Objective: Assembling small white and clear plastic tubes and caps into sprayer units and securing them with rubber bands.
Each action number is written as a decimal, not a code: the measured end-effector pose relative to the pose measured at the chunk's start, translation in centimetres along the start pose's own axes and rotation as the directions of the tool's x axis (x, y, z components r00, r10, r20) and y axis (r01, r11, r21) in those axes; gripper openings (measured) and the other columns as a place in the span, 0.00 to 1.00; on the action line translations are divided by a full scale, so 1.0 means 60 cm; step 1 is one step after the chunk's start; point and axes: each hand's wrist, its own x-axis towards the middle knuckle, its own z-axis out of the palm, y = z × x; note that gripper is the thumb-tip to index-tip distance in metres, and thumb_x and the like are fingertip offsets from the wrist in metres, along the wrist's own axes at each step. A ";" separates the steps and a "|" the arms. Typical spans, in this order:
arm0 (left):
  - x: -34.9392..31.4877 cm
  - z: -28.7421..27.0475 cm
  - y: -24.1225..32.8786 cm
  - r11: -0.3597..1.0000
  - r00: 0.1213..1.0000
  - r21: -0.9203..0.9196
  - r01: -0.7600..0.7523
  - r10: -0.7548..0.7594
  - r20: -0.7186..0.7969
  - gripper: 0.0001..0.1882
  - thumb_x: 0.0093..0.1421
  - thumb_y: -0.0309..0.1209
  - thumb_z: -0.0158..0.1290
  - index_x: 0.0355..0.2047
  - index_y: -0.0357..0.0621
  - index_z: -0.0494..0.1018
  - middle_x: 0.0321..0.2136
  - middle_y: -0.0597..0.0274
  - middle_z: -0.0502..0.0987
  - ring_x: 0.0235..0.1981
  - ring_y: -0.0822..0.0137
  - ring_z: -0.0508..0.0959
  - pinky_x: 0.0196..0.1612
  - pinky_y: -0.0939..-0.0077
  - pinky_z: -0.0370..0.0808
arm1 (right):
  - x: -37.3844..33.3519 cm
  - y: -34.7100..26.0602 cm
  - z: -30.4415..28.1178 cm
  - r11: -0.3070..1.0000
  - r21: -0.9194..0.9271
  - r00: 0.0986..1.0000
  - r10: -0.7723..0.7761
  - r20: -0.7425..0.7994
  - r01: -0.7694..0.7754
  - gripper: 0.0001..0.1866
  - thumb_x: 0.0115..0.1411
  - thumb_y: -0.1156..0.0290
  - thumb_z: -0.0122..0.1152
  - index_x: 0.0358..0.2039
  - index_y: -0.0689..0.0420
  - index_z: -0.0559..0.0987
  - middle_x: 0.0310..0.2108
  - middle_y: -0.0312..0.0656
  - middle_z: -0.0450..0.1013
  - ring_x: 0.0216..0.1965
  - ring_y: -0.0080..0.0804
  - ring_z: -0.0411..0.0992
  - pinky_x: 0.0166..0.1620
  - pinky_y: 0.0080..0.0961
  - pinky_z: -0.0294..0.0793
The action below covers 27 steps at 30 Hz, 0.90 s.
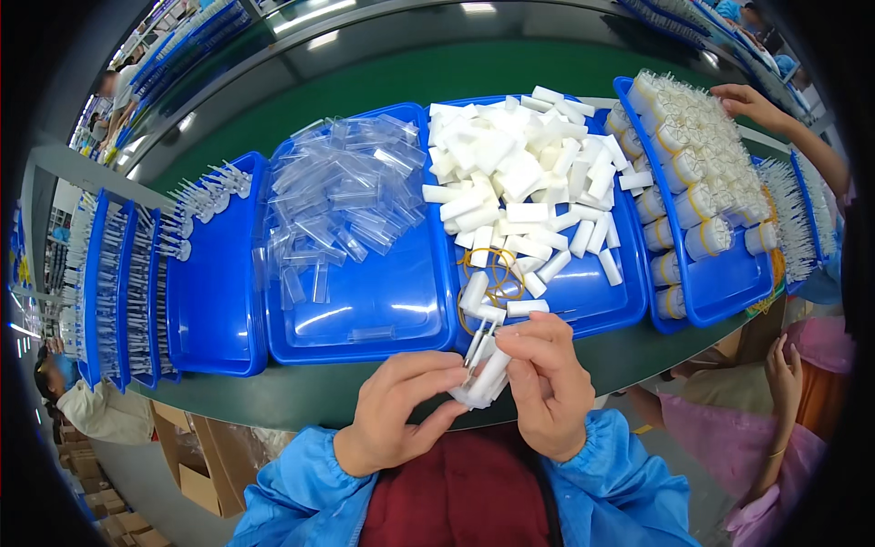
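Observation:
In front of my chest, my left hand (401,406) and my right hand (547,383) both close around a small bundle of white and clear tube-like pieces (488,378), with thin rods sticking up from it. The fingertips of my left hand grip its left side, while my right thumb and fingers pinch the right side. Just beyond my hands, yellow rubber bands (497,273) lie on the near part of a blue tray (597,305) heaped with white foam-like blocks (519,169). To its left, another blue tray (365,324) holds a pile of clear plastic tubes (351,182).
A narrower blue tray (214,310) at left holds several white stemmed parts (205,205). Upright racks of similar parts (114,292) stand farther left. Stacked trays at right carry banded white bundles (697,164), where another person's hand (752,105) reaches in. An open cardboard box (205,460) sits below left.

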 end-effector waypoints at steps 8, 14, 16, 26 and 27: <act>-0.009 -0.012 -0.010 0.997 1.000 0.072 0.020 -0.022 0.021 0.19 0.48 0.16 0.68 0.41 0.43 0.80 0.39 0.57 0.80 0.37 0.60 0.81 0.40 0.70 0.77 | 0.053 0.058 -0.058 0.916 -0.392 0.996 -0.060 0.064 0.080 0.13 0.61 0.83 0.57 0.45 0.57 0.82 0.42 0.42 0.79 0.46 0.42 0.74 0.52 0.37 0.68; -0.002 -0.009 -0.012 0.981 0.992 0.185 -0.064 0.043 0.116 0.22 0.44 0.14 0.66 0.41 0.45 0.80 0.37 0.59 0.80 0.35 0.61 0.80 0.36 0.70 0.75 | 0.097 0.083 -0.111 0.534 -0.785 0.903 0.087 0.420 0.314 0.13 0.48 0.81 0.62 0.36 0.55 0.81 0.35 0.39 0.77 0.47 0.36 0.73 0.49 0.34 0.67; -0.002 -0.009 -0.014 0.978 0.991 0.192 -0.081 0.059 0.117 0.22 0.45 0.16 0.65 0.42 0.44 0.81 0.39 0.61 0.80 0.36 0.62 0.80 0.34 0.70 0.73 | 0.100 0.077 -0.114 0.530 -0.788 0.893 0.120 0.434 0.312 0.12 0.47 0.82 0.64 0.34 0.56 0.80 0.33 0.40 0.76 0.44 0.38 0.73 0.47 0.35 0.70; 0.012 -0.013 0.013 0.926 0.951 0.279 -0.253 0.186 0.246 0.20 0.47 0.21 0.62 0.43 0.48 0.83 0.41 0.65 0.81 0.34 0.66 0.79 0.33 0.72 0.71 | 0.073 0.025 -0.061 0.805 0.335 0.871 0.475 0.130 -0.489 0.17 0.62 0.85 0.58 0.51 0.64 0.74 0.42 0.42 0.79 0.42 0.23 0.77 0.46 0.21 0.76; 0.014 -0.013 0.018 0.922 0.947 0.282 -0.267 0.196 0.253 0.20 0.47 0.22 0.61 0.43 0.48 0.83 0.41 0.65 0.81 0.34 0.67 0.79 0.32 0.73 0.71 | 0.071 0.020 -0.052 0.783 0.389 0.867 0.487 0.100 -0.485 0.16 0.62 0.84 0.58 0.51 0.64 0.74 0.42 0.42 0.79 0.42 0.23 0.77 0.45 0.21 0.76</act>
